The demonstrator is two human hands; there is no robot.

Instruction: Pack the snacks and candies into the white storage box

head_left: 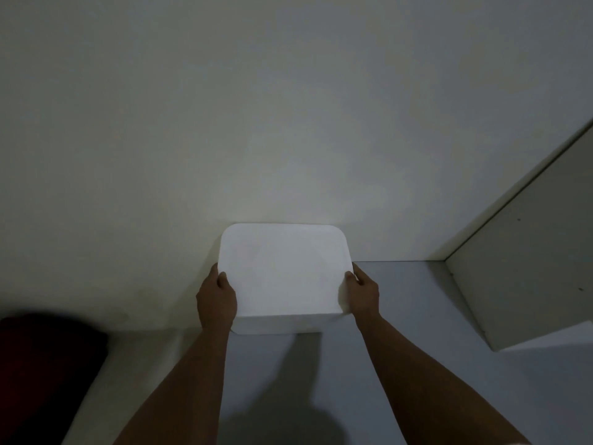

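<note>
The white storage box [284,271] stands with its lid on, on a pale surface against the wall. My left hand [216,298] grips its left side, thumb on the lid's edge. My right hand [361,292] grips its right side the same way. No snacks or candies show; the box's inside is hidden by the lid.
A plain wall [256,123] rises right behind the box. A white cabinet panel [526,268] stands at the right. A dark red object [48,364] lies at the lower left. The pale surface [401,364] stretches toward me, with my shadow on it.
</note>
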